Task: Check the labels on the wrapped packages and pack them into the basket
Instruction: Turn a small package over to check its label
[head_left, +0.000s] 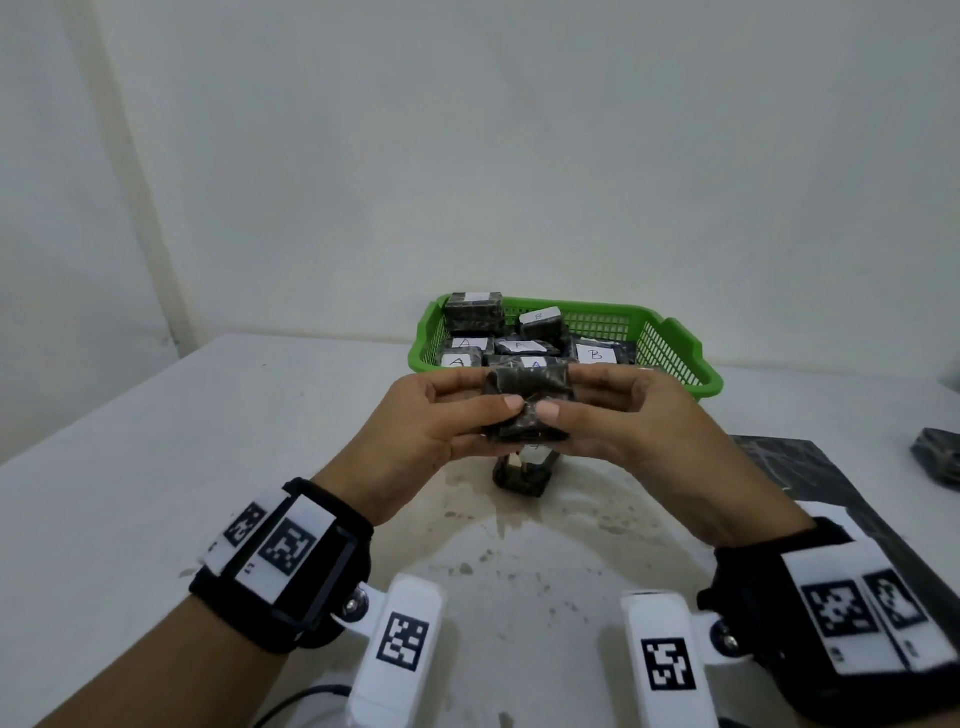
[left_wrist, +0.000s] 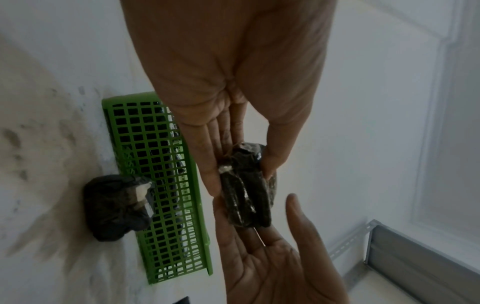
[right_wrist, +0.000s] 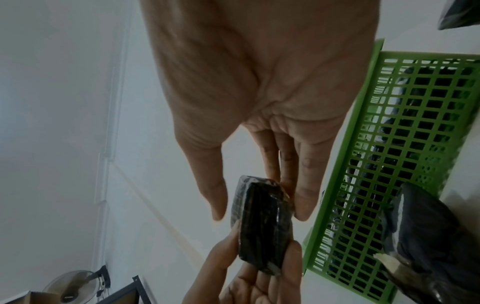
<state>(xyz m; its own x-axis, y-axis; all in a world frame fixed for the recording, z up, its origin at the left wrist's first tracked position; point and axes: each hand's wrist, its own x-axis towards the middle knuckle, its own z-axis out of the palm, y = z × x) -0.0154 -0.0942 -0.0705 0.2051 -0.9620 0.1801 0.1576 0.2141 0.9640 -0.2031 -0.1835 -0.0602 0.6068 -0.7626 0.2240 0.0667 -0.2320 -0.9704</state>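
Observation:
Both hands hold one dark wrapped package (head_left: 527, 387) above the table, just in front of the green basket (head_left: 675, 332). My left hand (head_left: 488, 392) grips its left end and my right hand (head_left: 569, 392) its right end, thumbs on the near face. No label shows on that face. From the left wrist, the package (left_wrist: 246, 185) sits between the fingers (left_wrist: 215, 164) and thumb of the left hand. From the right wrist, the package (right_wrist: 262, 222) is pinched at the fingers (right_wrist: 303, 205). The basket holds several packages with white labels reading A or B.
A second wrapped package (head_left: 522, 475) lies on the white table (head_left: 208, 441) under my hands, near the basket's front wall (left_wrist: 161, 185). A dark sheet (head_left: 805, 467) lies on the right. Another dark package (head_left: 940, 462) sits at the far right edge.

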